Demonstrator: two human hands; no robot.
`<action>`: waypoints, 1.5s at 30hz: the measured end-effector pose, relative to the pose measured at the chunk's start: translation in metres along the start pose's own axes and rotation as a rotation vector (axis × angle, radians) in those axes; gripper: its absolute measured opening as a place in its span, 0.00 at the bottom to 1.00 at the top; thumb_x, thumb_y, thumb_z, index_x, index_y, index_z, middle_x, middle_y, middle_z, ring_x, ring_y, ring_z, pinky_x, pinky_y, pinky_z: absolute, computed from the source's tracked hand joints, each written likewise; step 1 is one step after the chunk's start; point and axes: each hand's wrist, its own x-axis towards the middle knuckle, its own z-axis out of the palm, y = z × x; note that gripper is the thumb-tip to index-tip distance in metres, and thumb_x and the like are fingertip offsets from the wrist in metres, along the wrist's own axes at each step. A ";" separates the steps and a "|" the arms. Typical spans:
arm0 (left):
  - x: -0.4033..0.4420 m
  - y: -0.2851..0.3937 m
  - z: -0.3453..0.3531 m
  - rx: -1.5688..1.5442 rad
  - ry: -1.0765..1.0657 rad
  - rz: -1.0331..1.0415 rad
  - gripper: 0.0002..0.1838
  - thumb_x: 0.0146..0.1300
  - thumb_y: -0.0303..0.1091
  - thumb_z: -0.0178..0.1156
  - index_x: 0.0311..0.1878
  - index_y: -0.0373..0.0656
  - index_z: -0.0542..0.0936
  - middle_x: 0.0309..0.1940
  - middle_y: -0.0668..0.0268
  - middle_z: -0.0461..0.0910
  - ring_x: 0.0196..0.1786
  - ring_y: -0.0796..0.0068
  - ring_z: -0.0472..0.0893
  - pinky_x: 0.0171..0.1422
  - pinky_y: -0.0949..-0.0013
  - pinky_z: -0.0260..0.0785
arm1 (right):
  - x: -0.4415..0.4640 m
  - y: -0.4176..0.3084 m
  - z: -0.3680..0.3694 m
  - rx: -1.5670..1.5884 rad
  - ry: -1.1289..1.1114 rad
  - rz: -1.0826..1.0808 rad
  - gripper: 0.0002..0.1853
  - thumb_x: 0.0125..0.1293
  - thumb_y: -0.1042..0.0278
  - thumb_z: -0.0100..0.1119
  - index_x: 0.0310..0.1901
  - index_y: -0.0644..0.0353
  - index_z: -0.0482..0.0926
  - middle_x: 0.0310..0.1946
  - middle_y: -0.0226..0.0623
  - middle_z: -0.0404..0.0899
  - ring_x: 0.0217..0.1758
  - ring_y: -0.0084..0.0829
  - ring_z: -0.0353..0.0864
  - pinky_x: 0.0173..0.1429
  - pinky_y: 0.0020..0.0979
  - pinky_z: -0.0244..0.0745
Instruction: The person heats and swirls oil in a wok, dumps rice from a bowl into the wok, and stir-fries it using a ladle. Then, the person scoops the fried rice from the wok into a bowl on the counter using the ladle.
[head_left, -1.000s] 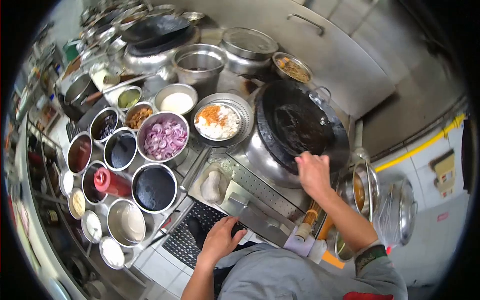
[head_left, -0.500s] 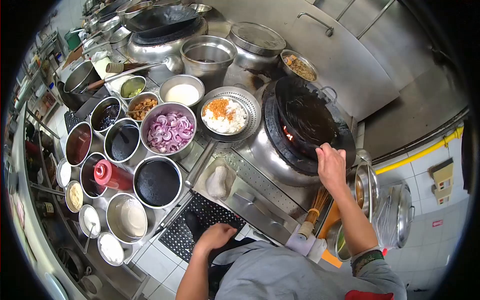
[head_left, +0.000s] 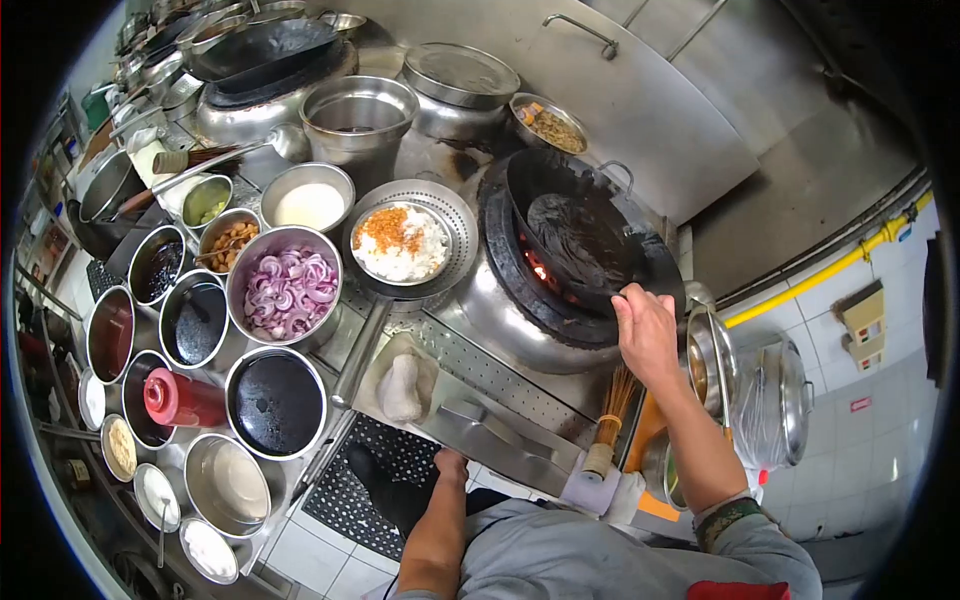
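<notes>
My right hand [head_left: 648, 332] has its fingers pressed together at the near edge of a black wok [head_left: 585, 230]; what it grips there is too small to make out. The wok sits tilted on a round steel burner [head_left: 515, 325], and orange flame shows beneath its left side. Low near my body is my left hand [head_left: 450, 462], partly seen, beside the black dotted mat; its fingers are hidden. A bamboo brush [head_left: 607, 430] stands below the wok. A folded cloth [head_left: 402, 388] lies on the counter's front edge.
Left of the wok, a perforated ladle [head_left: 458, 225] holds a bowl of white and orange food. Sliced onions [head_left: 290, 292], a red squeeze bottle [head_left: 185, 397] and several bowls of sauces stand further left. Steel pots [head_left: 712, 365] are at the right.
The wok has tilted, and flame now shows under it. My right hand has moved right and stays at its rim. My left hand has dropped lower, and the view has shifted.
</notes>
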 end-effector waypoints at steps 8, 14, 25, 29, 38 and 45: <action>0.017 -0.009 -0.017 0.228 -0.082 0.081 0.16 0.67 0.40 0.56 0.40 0.34 0.82 0.34 0.61 0.83 0.35 0.66 0.81 0.33 0.62 0.70 | 0.000 0.003 0.003 0.019 -0.020 0.019 0.13 0.75 0.60 0.51 0.35 0.59 0.74 0.23 0.43 0.74 0.31 0.44 0.75 0.45 0.40 0.61; -0.016 0.012 0.006 -0.093 0.002 -0.029 0.07 0.62 0.32 0.61 0.36 0.37 0.82 0.29 0.63 0.80 0.29 0.69 0.78 0.28 0.62 0.66 | 0.004 0.005 0.001 0.027 -0.022 0.013 0.12 0.75 0.60 0.51 0.36 0.59 0.75 0.23 0.43 0.74 0.32 0.44 0.76 0.45 0.40 0.62; -0.035 0.030 0.005 0.113 0.060 -0.020 0.18 0.65 0.40 0.60 0.41 0.29 0.82 0.36 0.51 0.85 0.38 0.52 0.85 0.41 0.55 0.76 | 0.000 -0.007 0.006 -0.013 -0.010 -0.066 0.11 0.73 0.60 0.53 0.36 0.58 0.77 0.29 0.40 0.76 0.38 0.42 0.75 0.47 0.41 0.61; -0.052 0.076 -0.028 1.848 -0.462 0.496 0.26 0.66 0.52 0.56 0.43 0.33 0.82 0.40 0.43 0.84 0.47 0.41 0.83 0.49 0.48 0.74 | -0.008 -0.017 0.016 -0.023 -0.114 -0.073 0.12 0.69 0.58 0.56 0.34 0.56 0.80 0.33 0.37 0.75 0.42 0.40 0.73 0.50 0.42 0.61; -0.366 0.301 0.111 1.311 -0.084 1.041 0.18 0.62 0.33 0.67 0.53 0.34 0.80 0.50 0.47 0.82 0.50 0.49 0.83 0.53 0.56 0.76 | -0.123 0.120 -0.063 0.133 0.048 0.412 0.26 0.59 0.60 0.68 0.57 0.63 0.77 0.52 0.50 0.77 0.58 0.51 0.75 0.62 0.45 0.70; -0.282 0.314 0.131 1.542 0.066 1.219 0.35 0.64 0.42 0.65 0.67 0.27 0.68 0.62 0.38 0.72 0.66 0.42 0.72 0.71 0.53 0.64 | -0.337 0.274 -0.050 -0.051 -0.228 0.989 0.23 0.62 0.71 0.59 0.58 0.64 0.69 0.40 0.58 0.79 0.46 0.66 0.76 0.54 0.52 0.73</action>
